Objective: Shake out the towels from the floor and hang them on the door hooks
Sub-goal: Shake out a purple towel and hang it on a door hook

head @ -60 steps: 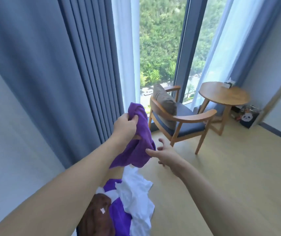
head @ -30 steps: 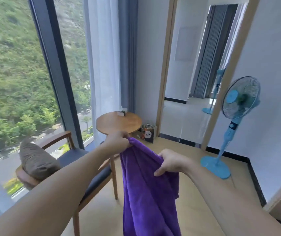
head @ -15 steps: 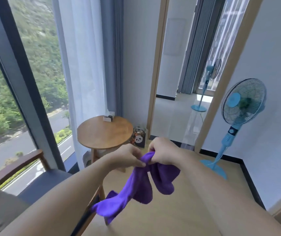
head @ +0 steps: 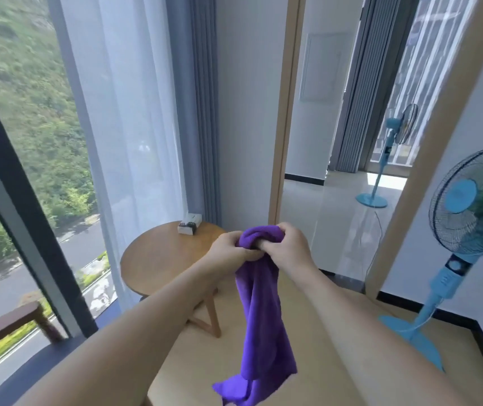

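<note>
Since half a second ago the soft purple microfibre towel (head: 259, 312) has dropped from a flung-out tangle to hang straight down between my forearms, bunched at its top where my left hand (head: 230, 253) and right hand (head: 285, 249) both clench it, knuckles nearly touching. It looks light, limp and easy to hold, so I judge I should slide the hands apart along the top hem to spread it. Beyond, the round wooden side table (head: 158, 259) stands near on the left and the blue pedestal fan (head: 465, 218) on the right, with bare floor between them toward the wood-framed doorway (head: 285, 112); no hooks show.
</note>
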